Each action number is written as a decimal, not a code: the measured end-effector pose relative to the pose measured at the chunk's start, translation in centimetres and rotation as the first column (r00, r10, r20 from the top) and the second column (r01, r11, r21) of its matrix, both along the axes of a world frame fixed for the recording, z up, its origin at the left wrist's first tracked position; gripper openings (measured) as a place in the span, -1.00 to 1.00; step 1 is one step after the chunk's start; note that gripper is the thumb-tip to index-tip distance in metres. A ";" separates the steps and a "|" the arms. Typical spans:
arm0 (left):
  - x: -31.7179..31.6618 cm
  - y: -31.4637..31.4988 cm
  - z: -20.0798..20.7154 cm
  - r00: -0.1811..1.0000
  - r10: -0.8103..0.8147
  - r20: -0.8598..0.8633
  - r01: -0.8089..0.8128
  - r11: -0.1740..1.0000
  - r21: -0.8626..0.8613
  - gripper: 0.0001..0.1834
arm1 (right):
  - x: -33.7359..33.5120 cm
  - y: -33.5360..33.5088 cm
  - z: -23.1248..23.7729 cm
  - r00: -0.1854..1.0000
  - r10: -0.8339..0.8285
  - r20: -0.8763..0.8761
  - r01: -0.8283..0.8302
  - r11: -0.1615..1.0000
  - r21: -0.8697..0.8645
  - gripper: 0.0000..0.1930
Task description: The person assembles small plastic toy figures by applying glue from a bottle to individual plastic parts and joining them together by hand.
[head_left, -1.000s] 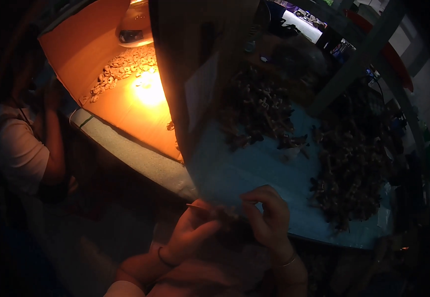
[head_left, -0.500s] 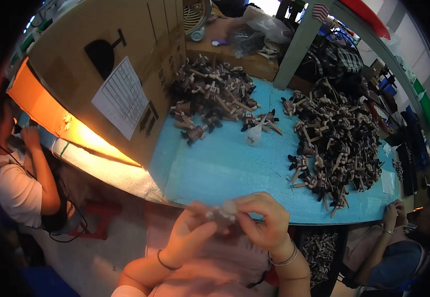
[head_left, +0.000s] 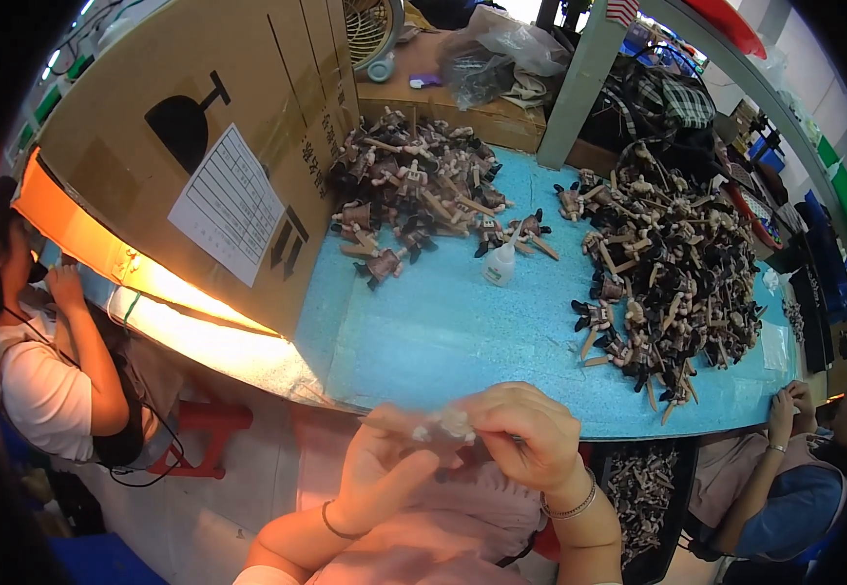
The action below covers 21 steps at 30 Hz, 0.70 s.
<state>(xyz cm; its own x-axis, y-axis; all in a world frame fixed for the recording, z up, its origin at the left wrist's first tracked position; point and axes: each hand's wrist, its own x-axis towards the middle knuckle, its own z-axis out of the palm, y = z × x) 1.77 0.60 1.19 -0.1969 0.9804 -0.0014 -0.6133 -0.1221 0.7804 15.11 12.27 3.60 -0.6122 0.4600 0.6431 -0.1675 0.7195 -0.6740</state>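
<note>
Close to my body, just off the table's near edge, both hands meet around a small figurine [head_left: 433,435], blurred by motion. My left hand [head_left: 382,475] is closed on its brownish body, thumb and fingers pinching it. With thumb and forefinger my right hand [head_left: 533,436] grips a pale part at the figurine's upper end; whether this is a separate piece I cannot tell. Ahead on the blue tabletop [head_left: 423,351] stands a small white squeeze bottle [head_left: 500,265] with a thin nozzle. Similar figurines lie in a left heap [head_left: 414,180] and a larger right heap [head_left: 677,283].
A tall cardboard box [head_left: 219,166] borders the table on the left, beside a bright lit area. A metal post [head_left: 589,83] rises at the back. Below the table at right is a black bin [head_left: 643,497] of small parts. One person [head_left: 53,380] sits at left, another [head_left: 774,487] at right.
The figurine and both hands have shifted slightly to the right in the picture, still held together. The whole view has tilted a little. Bottle and heaps stay in place on the table.
</note>
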 end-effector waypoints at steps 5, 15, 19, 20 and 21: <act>-0.6 0.2 -2.1 0.921 0.252 -0.298 -0.185 0.954 0.235 -0.64 | -0.3 -0.6 0.4 0.993 -0.101 0.066 0.094 0.990 0.104 -0.73; 0.0 0.9 -2.3 0.598 0.550 -0.583 -0.337 0.832 0.440 -0.66 | -1.5 -2.8 1.2 0.937 -0.347 0.046 0.321 0.903 0.284 -0.76; 0.3 0.7 -2.6 0.547 0.565 -0.618 -0.374 0.825 0.424 -0.68 | -1.6 -3.1 0.9 0.947 -0.313 0.070 0.299 0.941 0.159 -0.71; 0.4 0.8 -2.8 0.567 0.559 -0.605 -0.401 0.829 0.390 -0.68 | -1.6 -3.1 0.9 0.950 -0.297 0.096 0.280 0.947 0.160 -0.66; 0.4 0.9 -2.5 0.566 0.561 -0.604 -0.402 0.828 0.392 -0.68 | -1.6 -3.2 1.0 0.950 -0.296 0.096 0.279 0.947 0.162 -0.66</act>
<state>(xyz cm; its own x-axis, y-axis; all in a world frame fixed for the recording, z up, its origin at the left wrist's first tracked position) 2.22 1.48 -1.36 -0.5069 0.7008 0.5019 0.2631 -0.4287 0.8643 13.47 9.10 4.57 -0.5427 0.5350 0.6476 0.1344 0.8163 -0.5617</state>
